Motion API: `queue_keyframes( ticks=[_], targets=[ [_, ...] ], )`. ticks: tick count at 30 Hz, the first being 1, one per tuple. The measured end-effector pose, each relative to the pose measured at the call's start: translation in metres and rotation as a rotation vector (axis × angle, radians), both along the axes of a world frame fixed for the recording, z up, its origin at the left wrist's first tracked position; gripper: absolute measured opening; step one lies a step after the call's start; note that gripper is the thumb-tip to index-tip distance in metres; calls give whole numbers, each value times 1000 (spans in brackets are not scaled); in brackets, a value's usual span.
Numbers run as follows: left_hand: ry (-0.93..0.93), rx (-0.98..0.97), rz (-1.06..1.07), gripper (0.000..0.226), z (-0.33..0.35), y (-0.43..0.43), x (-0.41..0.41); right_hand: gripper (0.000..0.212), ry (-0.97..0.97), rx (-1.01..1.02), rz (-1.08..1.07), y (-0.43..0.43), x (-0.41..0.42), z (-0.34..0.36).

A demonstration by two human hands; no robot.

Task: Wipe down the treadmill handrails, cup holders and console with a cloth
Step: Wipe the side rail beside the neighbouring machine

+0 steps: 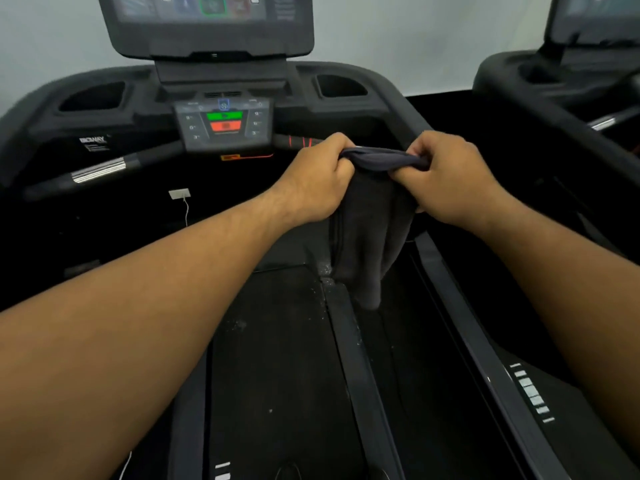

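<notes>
2 bare forearms reached forward from the bottom corners of the view, over the dark treadmill belt and the side rail to its right, which carried pale specks at its far end. Above that rail hung the dark cloth, with its loose lower end drooping toward the rail; whether it touched could not be told. Its top edge was bunched and stretched between both hands. The left grip was closed around the cloth's left end, fingers curled over the fabric. The right grip was closed around the right end in the same way, just beside the left. The cloth was off the console surfaces, held in the air in front of them.

Beyond the hands ran the front handrail, black with a silver sensor band on its left part and red rings near the left knuckles. A small white tag hung below it. Farther on sat the control panel, with 1 green button above 1 red button. 2 cup holders flanked it: the left cup holder and the right cup holder. The console screen rose behind, lit. A second treadmill stood at the far right.
</notes>
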State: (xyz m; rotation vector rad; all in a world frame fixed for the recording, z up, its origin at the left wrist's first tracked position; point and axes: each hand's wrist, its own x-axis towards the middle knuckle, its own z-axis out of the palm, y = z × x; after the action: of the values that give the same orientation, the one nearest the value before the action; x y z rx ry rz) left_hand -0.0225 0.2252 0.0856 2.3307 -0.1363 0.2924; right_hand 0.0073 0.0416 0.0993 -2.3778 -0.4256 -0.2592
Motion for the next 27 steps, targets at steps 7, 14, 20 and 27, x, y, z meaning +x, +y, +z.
queue_keyframes(
  ticks=[7, 14, 20, 27],
  targets=[
    [27, 70, -91, 13, -3, -79, 11, 9, 405, 15, 50, -74, -17, 19],
    [65, 189, -189, 16, -14, -164, 28, 20, 694, -40, 60, -155, -31, 25],
    [69, 149, -203, 16, -24, -230, 38, 19, 728, -4, -101, -207, -31, 16],
    [72, 210, -242, 35, -46, -260, 30, 29, 829, -340, -408, -252, -22, -19]
  ],
)
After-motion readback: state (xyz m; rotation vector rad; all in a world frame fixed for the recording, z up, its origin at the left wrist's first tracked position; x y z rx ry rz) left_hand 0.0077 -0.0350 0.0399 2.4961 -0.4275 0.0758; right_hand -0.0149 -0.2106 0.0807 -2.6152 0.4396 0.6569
